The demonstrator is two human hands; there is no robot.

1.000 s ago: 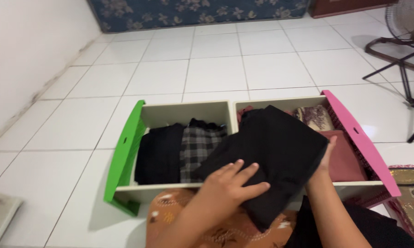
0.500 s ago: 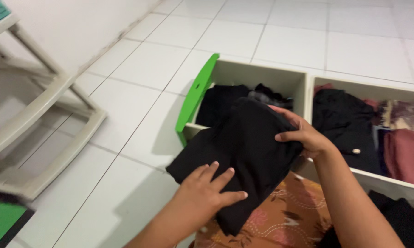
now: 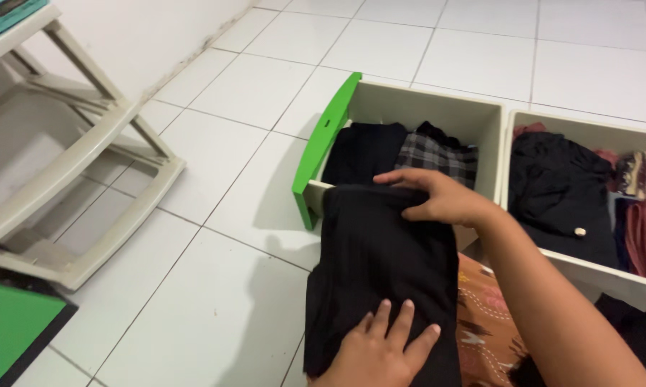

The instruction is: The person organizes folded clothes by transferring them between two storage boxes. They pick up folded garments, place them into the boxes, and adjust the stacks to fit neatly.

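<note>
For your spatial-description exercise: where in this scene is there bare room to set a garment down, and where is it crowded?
Bare white floor tiles lie between the green-sided drawer and the cream plastic rack, and beyond the drawers. Crowded: both drawers hold folded clothes, and the left hand and right hand hold the black garment.

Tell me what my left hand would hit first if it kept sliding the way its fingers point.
Likely the right hand: the left hand lies flat on the black garment, fingers pointing up along it.
</note>
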